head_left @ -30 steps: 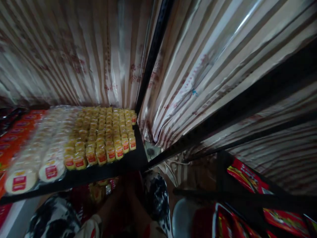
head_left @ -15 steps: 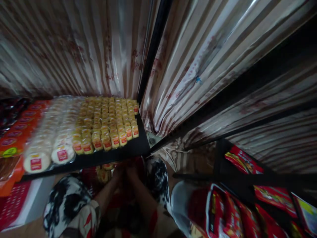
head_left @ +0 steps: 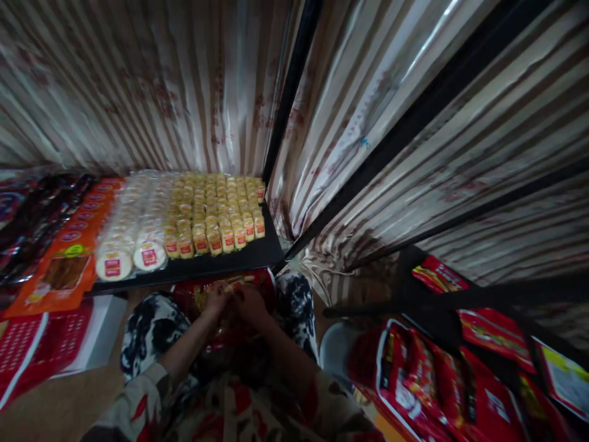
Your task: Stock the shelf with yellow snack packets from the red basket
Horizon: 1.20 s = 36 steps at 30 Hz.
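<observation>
We see two bare hands drawn close together over the lap, the left hand [head_left: 218,297] and the right hand [head_left: 250,301] meeting near the fingertips; it is too dim for us to tell whether they grip anything. Beneath them a red container [head_left: 267,286] sits between the knees, with yellowish, shiny-wrapped packets [head_left: 200,297] showing by the left hand. The trousers [head_left: 150,324] are blotched black and white. Just ahead, on a smooth black shelf [head_left: 197,266], stand small blocky yellow packs [head_left: 215,209] in glossy film; we count eight along their front edge. Beside them run two rows of flat, round white packs [head_left: 150,254], then one flat orange pouch [head_left: 69,270] at the front, its window showing something brown. Lower left we find one red plastic basket [head_left: 55,341], pierced with small holes. Pleated, striped cloth [head_left: 184,92] hangs behind. To our right, crinkled red bags [head_left: 444,383] crowd a pale-rimmed bin [head_left: 381,362], too overlapped to count.
</observation>
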### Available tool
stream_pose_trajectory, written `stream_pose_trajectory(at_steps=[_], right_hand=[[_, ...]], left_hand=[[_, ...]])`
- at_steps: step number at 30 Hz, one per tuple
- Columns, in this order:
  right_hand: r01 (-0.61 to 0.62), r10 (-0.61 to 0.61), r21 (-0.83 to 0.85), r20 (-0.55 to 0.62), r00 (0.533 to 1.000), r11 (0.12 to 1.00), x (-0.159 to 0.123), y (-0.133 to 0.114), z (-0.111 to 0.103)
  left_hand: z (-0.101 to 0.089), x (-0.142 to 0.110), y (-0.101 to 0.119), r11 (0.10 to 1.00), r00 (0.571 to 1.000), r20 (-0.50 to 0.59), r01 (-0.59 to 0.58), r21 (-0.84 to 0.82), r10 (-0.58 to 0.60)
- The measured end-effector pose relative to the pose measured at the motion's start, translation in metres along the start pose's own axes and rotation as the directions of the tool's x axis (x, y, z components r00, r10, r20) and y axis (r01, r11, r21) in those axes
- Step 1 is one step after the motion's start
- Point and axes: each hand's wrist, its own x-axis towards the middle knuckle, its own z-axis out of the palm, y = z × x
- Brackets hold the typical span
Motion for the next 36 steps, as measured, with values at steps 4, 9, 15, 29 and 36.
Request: stream_pose_trajectory(at_steps=[4, 9, 15, 29, 36], right_hand=[[0.132, -0.139, -0.145, -0.044, 0.989, 0.981, -0.007, -0.014, -0.029], [0.188, -0.204, -0.267, -0.036, 0.978, 0.945, -0.009, -0.032, -0.059], [0.11, -0.131, -0.245, -0.07, 0.989, 0.963, 0.007, -0.048, -0.086], [0.102, -0.02, 0.103, -0.603, 0.798, 0.989, 0.119, -0.055, -0.149], [0.204, -0.037, 0.15, -0.713, 0.7, 0.967, 0.168, -0.054, -0.17]], left_hand=[[-0.021, -0.017, 0.026, 1.0, 0.991, 0.132, -0.008, -0.01, 0.009], [-0.045, -0.032, 0.077, 0.998, 0.938, 0.346, -0.026, 0.065, 0.002], [-0.051, -0.023, 0.142, 0.966, 0.905, 0.414, -0.184, 0.18, 0.095], [0.024, 0.076, 0.282, 0.583, 0.784, 0.236, -0.594, 0.555, 0.574], [0.068, 0.119, 0.32, 0.297, 0.659, 0.356, -0.667, 0.683, 0.663]])
